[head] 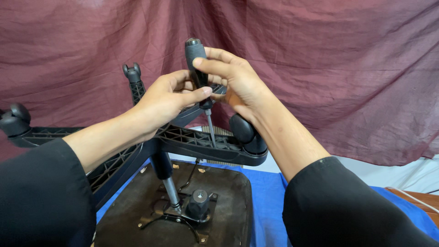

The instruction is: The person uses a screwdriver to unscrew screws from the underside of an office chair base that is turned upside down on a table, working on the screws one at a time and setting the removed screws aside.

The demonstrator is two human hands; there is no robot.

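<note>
The screwdriver (199, 73) stands nearly upright above the chair base (192, 139), its black handle up and its thin metal shaft running down to a spoke of the base; where the tip ends among the ribs cannot be told. The right hand (238, 82) is wrapped around the handle near its top, fingers closed on it; the left hand (167, 98) is clamped on the lower end of the handle, thumb pressed across it just above the shaft. The base is a black star of ribbed spokes with casters (244, 132) at their ends, one just behind the shaft, others (16, 119) far out from the centre; below the base the column (169, 183) drops to the underside of the seat (201, 215), which lies on a blue sheet (267, 201); behind the base hangs a maroon cloth (320, 55).
</note>
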